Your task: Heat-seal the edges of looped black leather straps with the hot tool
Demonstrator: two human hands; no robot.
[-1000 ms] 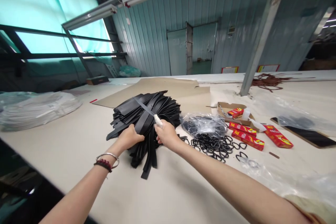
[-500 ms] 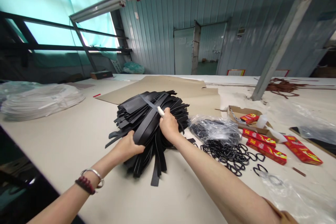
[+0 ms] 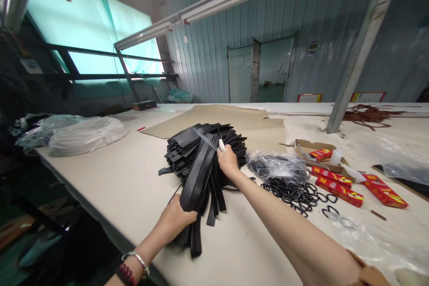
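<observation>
A large bundle of black strips (image 3: pixel 201 156) lies on the pale table, with a thin grey band (image 3: pixel 203 137) across its top. My left hand (image 3: pixel 176 218), below a silver bangle and dark red beads, is wrapped round the near ends of several strips at the front left. My right hand (image 3: pixel 228 161) is closed at the bundle's right side, with a small white object (image 3: pixel 221 145) sticking up from its grip. What that object is, I cannot make out. Part of the right hand's fingers is hidden.
To the right are a plastic bag of black parts (image 3: pixel 279 167), loose black rings (image 3: pixel 295 194) and red boxes (image 3: pixel 338 191). Brown paper (image 3: pixel 231 114) lies behind the bundle. A white coil (image 3: pixel 87 136) sits at the left; a metal post (image 3: pixel 355 62) rises at the right.
The view has shifted left. My left hand has come nearer, drawing strips toward the front edge, so they stretch further out of the bundle. My right hand remains at the band.
</observation>
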